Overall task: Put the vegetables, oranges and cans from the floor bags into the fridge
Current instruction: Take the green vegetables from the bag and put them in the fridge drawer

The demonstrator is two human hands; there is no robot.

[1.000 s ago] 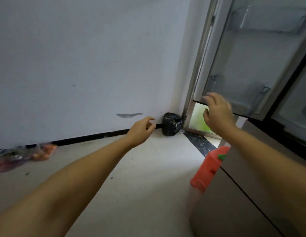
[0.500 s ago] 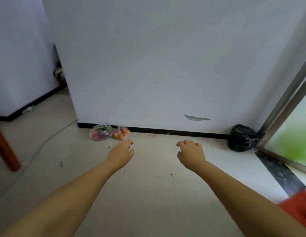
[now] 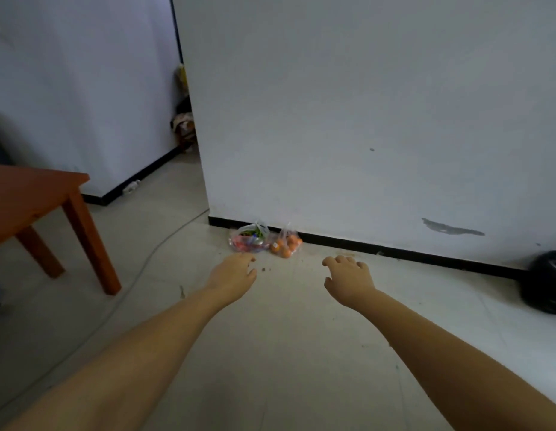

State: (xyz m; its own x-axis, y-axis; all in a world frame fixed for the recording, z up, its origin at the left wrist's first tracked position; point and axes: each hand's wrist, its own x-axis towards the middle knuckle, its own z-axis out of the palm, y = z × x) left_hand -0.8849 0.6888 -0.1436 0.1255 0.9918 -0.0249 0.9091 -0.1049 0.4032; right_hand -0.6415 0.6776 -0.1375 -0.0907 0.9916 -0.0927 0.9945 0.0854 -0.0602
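Swung left from the fridge, with the floor bags now dead ahead. Reached out over the tiled floor with left hand and right hand, both relaxed and grasping nothing. Seen at the wall's skirting, touching: bag of vegetables, then bag of oranges. Beside them, left: wooden table.

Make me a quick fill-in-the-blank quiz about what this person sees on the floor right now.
1. The two clear bags sit on the floor against the ____.
2. The right-hand bag holds ____.
3. Both the left hand and right hand hold ____.
4. The wooden table stands on the person's ____ side.

Answers: wall; oranges; nothing; left
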